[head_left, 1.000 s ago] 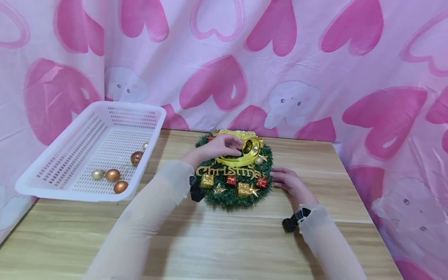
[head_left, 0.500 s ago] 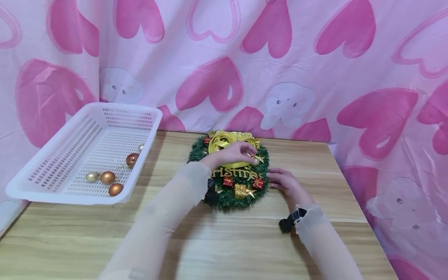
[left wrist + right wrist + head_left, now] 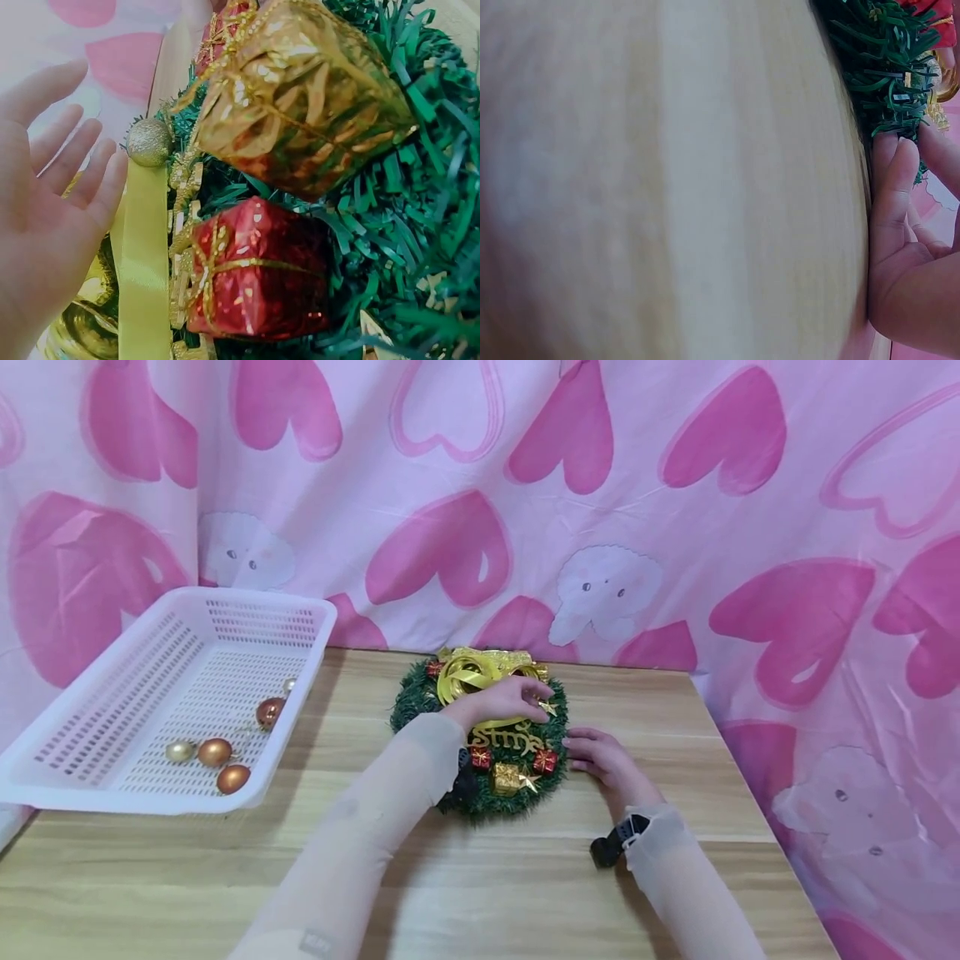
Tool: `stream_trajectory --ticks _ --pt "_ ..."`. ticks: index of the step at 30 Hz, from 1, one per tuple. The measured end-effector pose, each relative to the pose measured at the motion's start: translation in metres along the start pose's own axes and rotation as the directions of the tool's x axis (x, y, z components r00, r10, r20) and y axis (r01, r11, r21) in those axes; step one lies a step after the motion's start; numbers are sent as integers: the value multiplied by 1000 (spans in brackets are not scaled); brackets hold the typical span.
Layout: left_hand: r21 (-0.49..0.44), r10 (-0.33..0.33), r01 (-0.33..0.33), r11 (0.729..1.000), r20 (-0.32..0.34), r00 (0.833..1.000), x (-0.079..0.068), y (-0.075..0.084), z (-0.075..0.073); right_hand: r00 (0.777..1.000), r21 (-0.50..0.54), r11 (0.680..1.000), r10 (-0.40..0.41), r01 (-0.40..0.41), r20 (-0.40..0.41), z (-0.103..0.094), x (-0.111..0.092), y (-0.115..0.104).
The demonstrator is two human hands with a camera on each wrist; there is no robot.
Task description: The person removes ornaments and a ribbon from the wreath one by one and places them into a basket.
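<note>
A green Christmas wreath lies on the table, with gold lettering and a yellow ribbon bow. My left hand hovers over its upper right part, fingers loosely bent. In the left wrist view those fingers hold nothing; their tips are beside a glittery gold ball next to the ribbon. A gold gift box and a red gift box sit in the greenery. At the wreath's right edge, my right hand holds the fringe between thumb and fingers.
A white perforated basket stands at the left, with copper-coloured balls and pale gold balls inside. The wooden table ends at a pink heart-patterned curtain behind and to the right.
My left hand has moved right, from the bow to beside the gold ball, mostly in the first half second. My right hand stays at the wreath's edge. The head view has shifted slightly.
</note>
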State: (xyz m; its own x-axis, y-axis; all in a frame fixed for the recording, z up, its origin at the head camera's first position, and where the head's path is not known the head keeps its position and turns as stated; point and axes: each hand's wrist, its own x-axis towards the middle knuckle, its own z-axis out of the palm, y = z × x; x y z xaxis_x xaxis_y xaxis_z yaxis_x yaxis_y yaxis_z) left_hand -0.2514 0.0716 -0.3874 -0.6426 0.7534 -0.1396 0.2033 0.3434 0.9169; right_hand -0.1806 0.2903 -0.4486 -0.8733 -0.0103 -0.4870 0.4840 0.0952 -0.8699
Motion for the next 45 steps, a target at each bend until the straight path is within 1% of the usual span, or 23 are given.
stream_trajectory --ticks 2,5,7,10,14,17,20,27,28,29,31,33,34,40,45 --pt "24 -20 20 1000 -2 1000 2 -1 2 1000 11 1000 0 0 1 1 0 1" --pt "86 -41 41 995 -5 999 5 -2 6 1000 14 1000 -7 7 1 1 1 2" --pt "139 -47 48 989 -7 999 8 -3 9 1000 13 1000 -8 8 -5 1 1 2" --pt "193 -63 64 979 -10 998 10 -2 11 1000 -1 1000 -9 9 -12 1 1 2" --pt "252 -75 85 964 -52 996 11 -2 12 1000 -5 1000 -15 15 -12 1 2 2" --pt "311 -68 92 946 -87 994 12 -2 13 1000 -3 1000 -23 23 -7 1 2 3" --pt "368 -72 104 924 -101 992 13 -3 15 1000 10 1000 -23 23 -6 2 1 3" --pt "513 -94 132 848 -101 991 13 -2 24 1000 27 999 -30 30 -8 2 -1 3" --pt "528 -94 134 838 -103 990 13 -2 25 1000 26 999 -31 31 -7 2 -1 3" --pt "534 -94 137 835 -107 990 13 -2 25 1000 33 999 -30 31 -7 3 -1 3" --pt "525 -96 142 839 -114 989 12 -2 26 1000 29 999 -31 31 0 3 -1 3" --pt "499 -96 142 855 -117 989 12 -3 25 999 18 999 -34 33 8 2 0 2" --pt "478 -95 139 867 -116 989 11 -3 24 1000 15 999 -31 31 2 2 0 2" --pt "372 -64 94 924 -91 994 10 -2 20 1000 -15 1000 -24 23 -12 0 4 3" --pt "305 -37 53 951 -60 998 11 0 20 1000 -12 1000 -25 25 -2 -1 4 5"
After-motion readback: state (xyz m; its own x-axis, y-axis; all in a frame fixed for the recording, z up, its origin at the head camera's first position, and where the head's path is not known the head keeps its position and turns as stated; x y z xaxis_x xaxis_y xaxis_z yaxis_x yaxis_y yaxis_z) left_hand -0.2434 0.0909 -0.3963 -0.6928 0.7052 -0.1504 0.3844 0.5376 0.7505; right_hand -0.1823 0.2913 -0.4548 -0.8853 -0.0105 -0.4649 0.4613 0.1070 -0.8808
